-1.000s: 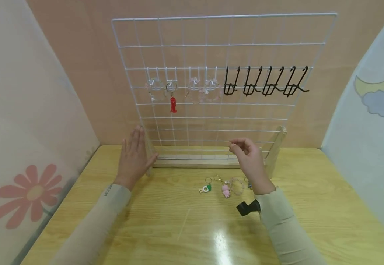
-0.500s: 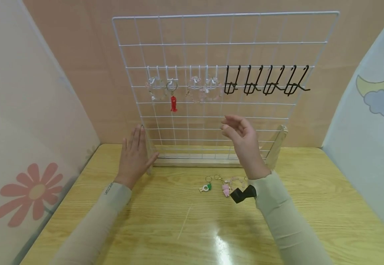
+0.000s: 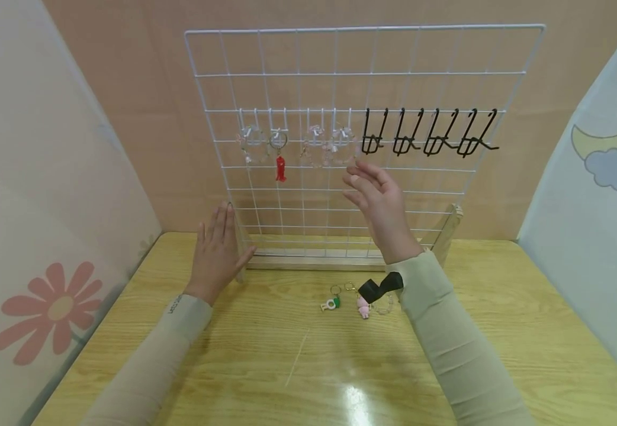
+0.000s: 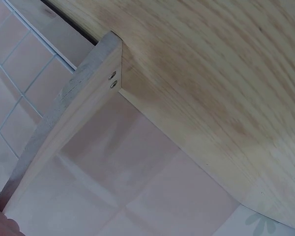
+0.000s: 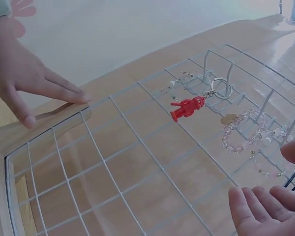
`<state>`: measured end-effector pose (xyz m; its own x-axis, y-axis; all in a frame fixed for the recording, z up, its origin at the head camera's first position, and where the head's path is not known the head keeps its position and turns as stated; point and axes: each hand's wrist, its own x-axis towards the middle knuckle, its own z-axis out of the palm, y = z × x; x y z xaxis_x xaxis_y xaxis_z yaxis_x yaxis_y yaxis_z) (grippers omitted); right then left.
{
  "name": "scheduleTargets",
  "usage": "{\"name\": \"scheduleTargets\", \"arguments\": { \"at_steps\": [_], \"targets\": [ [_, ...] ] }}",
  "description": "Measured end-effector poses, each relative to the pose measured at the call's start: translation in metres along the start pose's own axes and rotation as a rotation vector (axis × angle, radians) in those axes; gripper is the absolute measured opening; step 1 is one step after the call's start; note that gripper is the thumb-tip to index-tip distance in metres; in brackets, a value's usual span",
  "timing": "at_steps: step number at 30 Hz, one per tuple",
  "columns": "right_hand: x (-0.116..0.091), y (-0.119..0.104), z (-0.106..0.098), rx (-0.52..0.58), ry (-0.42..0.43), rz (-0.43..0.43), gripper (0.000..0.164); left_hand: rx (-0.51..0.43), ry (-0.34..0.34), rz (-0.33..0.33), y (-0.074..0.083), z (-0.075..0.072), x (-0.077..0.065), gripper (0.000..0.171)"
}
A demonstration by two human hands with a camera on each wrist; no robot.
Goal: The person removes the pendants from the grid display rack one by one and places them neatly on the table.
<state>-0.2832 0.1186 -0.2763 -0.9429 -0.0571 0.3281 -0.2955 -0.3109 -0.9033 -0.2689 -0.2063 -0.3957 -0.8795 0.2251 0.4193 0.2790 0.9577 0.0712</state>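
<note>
My left hand rests with straight fingers against the left wooden upright of a white wire grid rack. In front of the grid is my right hand, its fingers loosely bent and nothing visible in them. Its thumb and fingertips stand apart just below the hanging beaded bracelets. White hooks on the left half carry these bracelets and a keychain with a red figure. To their right hang several black hooks.
On the wooden table, before the rack's base, lie a green-and-white keychain, a pink figure keychain and a beaded bracelet. The right sleeve overlaps the area beside them. Decorated walls stand at both sides.
My right hand has risen and moved left, from low in front of the grid to just under the hanging bracelets. Its fingers have spread a little. The left hand has stayed put.
</note>
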Motion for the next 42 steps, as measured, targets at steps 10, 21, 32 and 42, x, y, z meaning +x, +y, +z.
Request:
{"name": "scheduleTargets", "arguments": {
  "at_steps": [10,21,32,42],
  "targets": [
    [0.011,-0.005,0.009,0.122,0.011,0.031,0.038,0.022,0.01,0.007,0.0,0.001,0.0,0.104],
    [0.013,-0.008,0.018,0.137,0.089,0.002,0.023,0.012,0.02,0.005,-0.002,0.002,-0.001,0.103],
    [0.005,-0.017,0.023,0.258,0.125,0.009,0.012,0.019,0.026,0.008,0.0,0.0,-0.002,0.103],
    [-0.007,-0.032,0.029,0.275,0.07,-0.033,0.024,0.025,0.043,0.013,0.001,-0.001,-0.003,0.104]
  ]
}}
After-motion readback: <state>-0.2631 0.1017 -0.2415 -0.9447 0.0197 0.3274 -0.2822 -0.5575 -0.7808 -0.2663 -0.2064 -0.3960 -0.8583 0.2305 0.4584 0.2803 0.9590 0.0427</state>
